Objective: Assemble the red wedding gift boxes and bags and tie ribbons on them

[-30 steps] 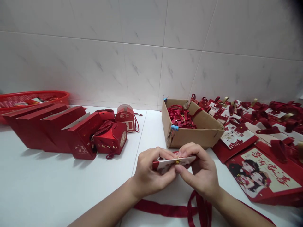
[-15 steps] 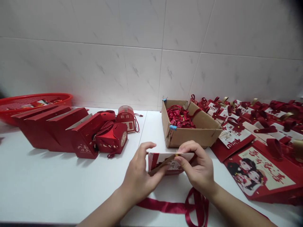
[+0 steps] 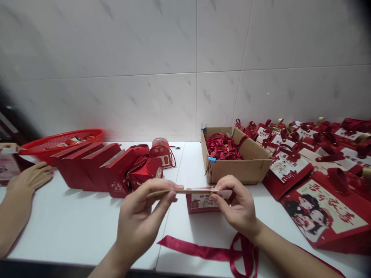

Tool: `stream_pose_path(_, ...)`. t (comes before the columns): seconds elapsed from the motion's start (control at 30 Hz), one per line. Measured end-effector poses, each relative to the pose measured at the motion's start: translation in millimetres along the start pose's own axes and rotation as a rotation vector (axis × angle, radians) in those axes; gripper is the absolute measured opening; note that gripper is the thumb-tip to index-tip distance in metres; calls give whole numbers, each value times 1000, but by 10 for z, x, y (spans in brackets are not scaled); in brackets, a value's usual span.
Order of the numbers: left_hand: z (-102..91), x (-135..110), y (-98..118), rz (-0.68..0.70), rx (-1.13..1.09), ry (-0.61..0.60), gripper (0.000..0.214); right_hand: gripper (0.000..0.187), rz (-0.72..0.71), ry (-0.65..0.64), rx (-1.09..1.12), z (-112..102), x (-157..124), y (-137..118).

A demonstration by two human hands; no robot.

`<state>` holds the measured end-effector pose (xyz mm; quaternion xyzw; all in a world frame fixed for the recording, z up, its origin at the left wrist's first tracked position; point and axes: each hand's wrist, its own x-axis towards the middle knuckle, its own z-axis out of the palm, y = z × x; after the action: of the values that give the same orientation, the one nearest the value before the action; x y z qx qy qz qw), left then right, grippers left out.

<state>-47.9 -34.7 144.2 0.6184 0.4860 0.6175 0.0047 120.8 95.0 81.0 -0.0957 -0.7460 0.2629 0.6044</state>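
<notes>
Left hand (image 3: 139, 220): thumb and fingers pinched on the left end of a thin card strip (image 3: 185, 190), seen edge-on and held level.
Right hand (image 3: 239, 208): fingertips closed on the top edge of a small red gift bag (image 3: 201, 203), at a gold stud where the strip meets it.
Small red gift bag: upright between the two hands, just above the white table (image 3: 72, 227); whether it touches the table is unclear.
Red ribbon (image 3: 203, 251): lies loose on the table under the wrists.
Cardboard box (image 3: 240, 170): just behind the bag, holding tangled red ribbons (image 3: 223, 146).
Right side: flat printed bags (image 3: 327, 208), overlapping.
Left side: row of red bags (image 3: 95, 166), a red basket (image 3: 60, 141) behind them.
Far left: another person's hand (image 3: 29, 177) resting on the table.
</notes>
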Motion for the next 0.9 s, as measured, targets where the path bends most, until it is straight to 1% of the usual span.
stream_pose_path(0.03,27,75,43,17,-29,22,13,13,-23,-9,5,3,-7,-12)
stream_pose_path(0.1,105,243,90,49,-122,45,27,14,-67,-18,20,1,-11,-37)
stream_pose_path(0.17,190,414,83,77,-189,-14,42,15,-97,-25,34,-14,0,-53)
stream_pose_path(0.2,225,495,61,99,-199,-59,46,15,-105,-25,39,-25,7,-56)
stream_pose_path(0.27,270,634,-2,161,-181,-167,44,15,-114,-25,43,-50,20,-54)
stream_pose_path(0.33,281,735,-68,264,-113,-289,30,16,-121,-26,44,-71,28,-43)
stream_pose_path(0.4,270,795,-114,370,-14,-390,19,17,-131,-29,47,-84,29,-28)
stream_pose_path(0.43,263,811,-127,394,28,-436,20,18,-133,-27,49,-88,30,-19)
stream_pose_path(0.5,259,824,-147,365,40,-553,29,19,-136,-22,51,-95,33,0)
stream_pose_path(0.57,279,821,-174,278,-12,-678,38,19,-132,-20,46,-102,39,18)
stream_pose_path(0.63,323,808,-225,237,-62,-748,40,19,-133,-21,44,-109,45,31)
stream_pose_path(0.7,375,779,-298,237,-63,-718,34,20,-142,-29,47,-115,48,36)
stream_pose_path(0.77,418,727,-377,227,-30,-620,24,21,-151,-41,51,-117,46,33)
stream_pose_path(0.8,433,693,-412,196,-26,-563,21,22,-155,-47,51,-116,45,29)
stream_pose_path(0.83,446,655,-442,137,-36,-515,20,22,-159,-53,52,-115,45,23)
stream_pose_path(0.9,464,573,-483,-51,-116,-452,19,21,-172,-62,58,-109,44,10)
